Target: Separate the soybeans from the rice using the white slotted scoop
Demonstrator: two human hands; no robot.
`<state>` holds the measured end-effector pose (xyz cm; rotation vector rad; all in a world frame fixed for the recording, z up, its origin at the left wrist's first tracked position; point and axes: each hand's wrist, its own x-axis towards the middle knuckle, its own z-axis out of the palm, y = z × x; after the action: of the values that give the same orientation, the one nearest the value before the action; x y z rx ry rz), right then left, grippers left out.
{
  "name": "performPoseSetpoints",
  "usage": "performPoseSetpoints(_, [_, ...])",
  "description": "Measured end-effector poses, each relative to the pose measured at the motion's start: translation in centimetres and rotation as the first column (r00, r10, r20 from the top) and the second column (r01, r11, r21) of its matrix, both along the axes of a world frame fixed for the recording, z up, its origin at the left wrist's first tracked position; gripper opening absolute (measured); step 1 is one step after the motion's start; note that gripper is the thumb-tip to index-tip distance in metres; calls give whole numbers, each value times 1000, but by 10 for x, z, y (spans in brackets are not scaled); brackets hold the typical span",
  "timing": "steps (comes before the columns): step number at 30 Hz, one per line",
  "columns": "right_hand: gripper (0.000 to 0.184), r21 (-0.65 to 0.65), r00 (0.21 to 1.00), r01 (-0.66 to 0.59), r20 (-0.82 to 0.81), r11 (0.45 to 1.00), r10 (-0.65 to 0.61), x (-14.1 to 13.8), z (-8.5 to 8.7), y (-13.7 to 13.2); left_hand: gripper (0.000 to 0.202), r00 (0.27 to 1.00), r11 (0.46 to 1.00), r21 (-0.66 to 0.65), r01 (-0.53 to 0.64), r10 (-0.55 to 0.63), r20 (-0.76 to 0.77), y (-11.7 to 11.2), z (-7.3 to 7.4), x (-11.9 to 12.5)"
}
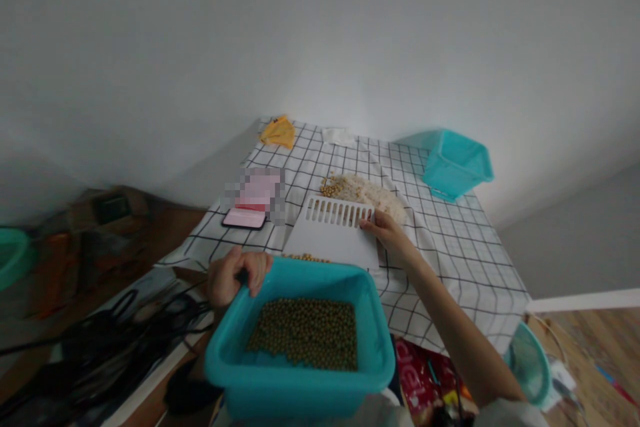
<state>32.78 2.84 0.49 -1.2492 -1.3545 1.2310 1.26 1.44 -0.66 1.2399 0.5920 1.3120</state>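
My left hand [239, 273] is closed over the far left rim of a teal plastic bin [300, 380], held at the near table edge. Many small gold-brown beads [310, 330] cover much of its floor. In my right hand [387, 230] is the right corner of a white slotted plastic board [335, 237], which slants down toward the bin's far rim. More gold beads [307, 257] lie along the board's lower edge. Just beyond the slots sits a pile of pale grains [375, 193], with gold beads mixed in at its left side.
A checked cloth [445, 253] covers the table. A second teal bin [457, 163] stands at the back right. At the left lies a pink phone case [245, 217], partly blurred. A yellow cloth [280, 132] and white tissue [337, 136] lie at the back. Dark cables [145, 327] clutter the lower left.
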Motion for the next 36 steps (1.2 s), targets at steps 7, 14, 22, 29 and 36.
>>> performPoseSetpoints(7, [32, -45, 993, -13, -116, 999, 8, -4, 5, -5, 69, 1000, 1000, 6, -8, 8, -21, 0, 1, 0])
performPoseSetpoints(14, [31, -22, 987, -7, -163, 1000, 4, -5, 7, -8, 69, 1000, 1000, 21, -3, 4, -9, 0, 2, 1])
performPoseSetpoints(22, [30, 19, 989, 68, -136, 997, -65, -1, 24, -16, 69, 999, 999, -3, -52, 52, 16, -3, 5, 5])
performPoseSetpoints(29, [32, 183, 991, 133, -56, 974, -125, -3, 22, -8, 70, 996, 997, -10, -76, 77, 39, -4, 2, 7])
performPoseSetpoints(36, [33, 123, 998, 66, -14, 990, -65, -14, 3, 6, 70, 991, 994, 0, -109, 109, 74, -5, -2, 10])
